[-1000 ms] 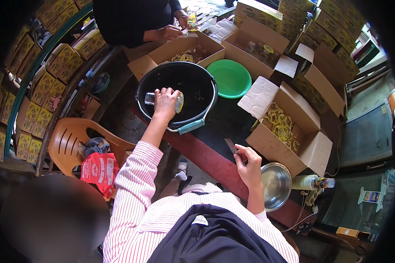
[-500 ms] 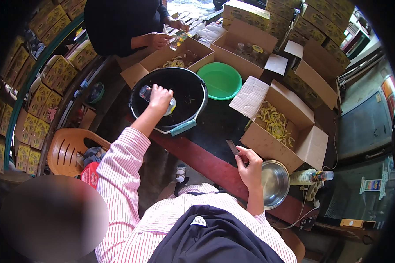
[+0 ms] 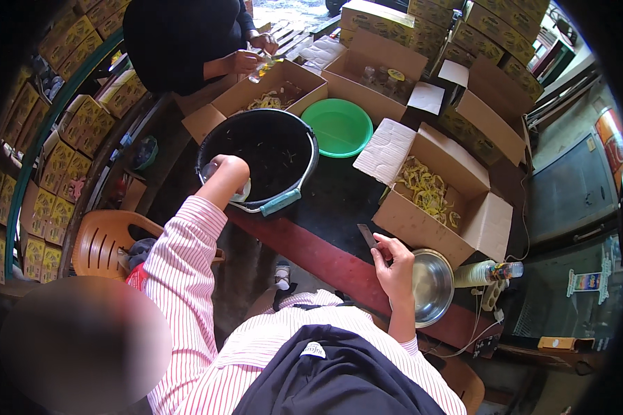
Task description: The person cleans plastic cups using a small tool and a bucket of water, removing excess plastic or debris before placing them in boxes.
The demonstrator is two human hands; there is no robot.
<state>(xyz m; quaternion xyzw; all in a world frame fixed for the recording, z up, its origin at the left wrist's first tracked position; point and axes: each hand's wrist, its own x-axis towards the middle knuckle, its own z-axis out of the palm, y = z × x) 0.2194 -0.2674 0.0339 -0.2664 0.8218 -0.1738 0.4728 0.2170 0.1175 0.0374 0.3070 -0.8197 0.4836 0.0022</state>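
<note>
1. Dark table (image 3: 339, 200) fills the mid w/ a red front edge; far side crowded, right end lost in the lens rim.
2. Black bucket (image 3: 266, 149) w/ teal-grip handle sits at table's left end. Inside is dark, can't make out contents.
3. Open cardboard box (image 3: 457, 200) to my right, yellow bits inside, near flap cuts off part of them. More boxes behind, mostly cut off at top.
4. Green basin (image 3: 339, 126) just behind the bucket, touching or nearly, can't tell.
5. Steel bowl (image 3: 432, 287) on the red edge, my R wrist covers its left rim.
6. My left hand (image 3: 228, 173) over bucket's near rim, fingers curled round a clear jar (image 3: 241, 188); jar mostly hidden by the hand, only a pale bit shows.
7. My right hand (image 3: 394, 266) just beside the bowl, fingers closed on a small knife (image 3: 367, 236), blade pointing up-left, handle hidden in the grip.
8. Another person's hands (image 3: 246, 59) across the table hold sth small over a box, too small to tell.
</note>
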